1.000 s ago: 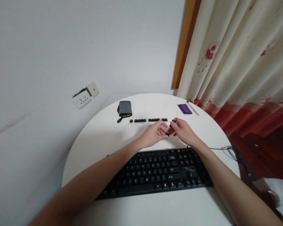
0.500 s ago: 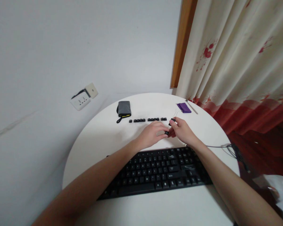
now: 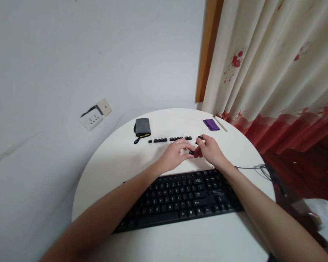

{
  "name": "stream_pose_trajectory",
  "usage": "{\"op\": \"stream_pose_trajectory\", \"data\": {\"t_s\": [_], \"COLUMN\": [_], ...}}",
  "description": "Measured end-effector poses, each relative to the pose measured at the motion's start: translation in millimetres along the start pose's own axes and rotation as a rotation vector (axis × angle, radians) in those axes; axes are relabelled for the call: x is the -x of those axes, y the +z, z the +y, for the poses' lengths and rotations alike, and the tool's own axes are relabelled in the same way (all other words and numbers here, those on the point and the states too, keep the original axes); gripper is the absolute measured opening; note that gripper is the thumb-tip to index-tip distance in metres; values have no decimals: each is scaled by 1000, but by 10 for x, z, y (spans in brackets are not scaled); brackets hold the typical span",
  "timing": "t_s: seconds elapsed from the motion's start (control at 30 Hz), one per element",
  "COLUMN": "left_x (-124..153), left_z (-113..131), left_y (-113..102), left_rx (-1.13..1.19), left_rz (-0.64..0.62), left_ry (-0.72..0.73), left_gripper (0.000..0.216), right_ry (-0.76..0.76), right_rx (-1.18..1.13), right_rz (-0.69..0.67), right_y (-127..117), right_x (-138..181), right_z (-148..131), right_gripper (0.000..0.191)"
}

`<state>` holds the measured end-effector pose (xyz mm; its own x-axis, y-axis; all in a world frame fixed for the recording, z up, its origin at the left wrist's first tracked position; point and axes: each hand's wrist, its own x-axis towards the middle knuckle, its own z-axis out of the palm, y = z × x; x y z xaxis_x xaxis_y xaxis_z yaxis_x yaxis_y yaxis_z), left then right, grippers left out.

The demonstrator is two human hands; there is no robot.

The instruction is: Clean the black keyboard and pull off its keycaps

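Observation:
Between the thumb and fingers of my left hand (image 3: 171,156) is a small black keycap (image 3: 191,153). My right hand (image 3: 211,148) is closed around a wire keycap puller (image 3: 199,138) with a black handle; its thin wires stick out on the far side. Both hands meet just above the table, fingertips close together, beyond the black keyboard (image 3: 177,198). My forearms cover the keyboard's left and right ends. Behind my hands, several loose black keycaps (image 3: 160,140) lie in a row, partly hidden by my left fingers.
A grey pouch (image 3: 143,127) with a black loop lies at the far left of the round white table (image 3: 106,174). To the far right are a purple cloth (image 3: 211,124) and a thin brush-like stick (image 3: 221,124). A cable (image 3: 247,167) runs off the right edge.
My left fingers have spread slightly around the keycap, and more of it shows. The right hand keeps its hold on the puller. The whole view has shifted a little.

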<state>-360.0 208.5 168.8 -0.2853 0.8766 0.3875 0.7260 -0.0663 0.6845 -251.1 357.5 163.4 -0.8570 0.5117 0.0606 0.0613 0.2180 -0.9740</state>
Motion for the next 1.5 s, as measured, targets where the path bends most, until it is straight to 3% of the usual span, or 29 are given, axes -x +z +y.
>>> {"op": "stream_pose_trajectory", "data": {"t_s": [0.2, 0.33, 0.5, 0.6, 0.73, 0.9, 1.07, 1.5], "left_x": [4, 33, -133, -344, -655, -922, -992, -979], "left_z": [-229, -377, -325, -271, -301, -441, -514, -611], "left_y": [55, 119, 134, 159, 224, 282, 259, 245], "left_rx": [-18, -146, -315, -441, -675, -692, -660, -589], "left_rz": [-92, -148, -224, -227, -140, -132, -150, -102], "left_ry": [-222, -310, -336, -228, -101, -189, -308, -335], "left_gripper": [26, 35, 22, 20, 16, 21, 24, 28], "right_ry": [-43, -65, -88, -107, -142, -146, -140, -152], "right_rx": [-121, -207, -245, -255, -281, -280, -285, -265], "right_rz": [293, 388, 368, 362, 390, 415, 404, 359], "right_y": [-134, -236, -255, -250, -251, -261, -270, -252], "right_x": [-62, -91, -108, -111, -138, -185, -194, -164], "right_z": [-80, -131, -151, -153, -127, -95, -103, -118], "right_gripper": [36, 37, 40, 39, 35, 31, 30, 30]}}
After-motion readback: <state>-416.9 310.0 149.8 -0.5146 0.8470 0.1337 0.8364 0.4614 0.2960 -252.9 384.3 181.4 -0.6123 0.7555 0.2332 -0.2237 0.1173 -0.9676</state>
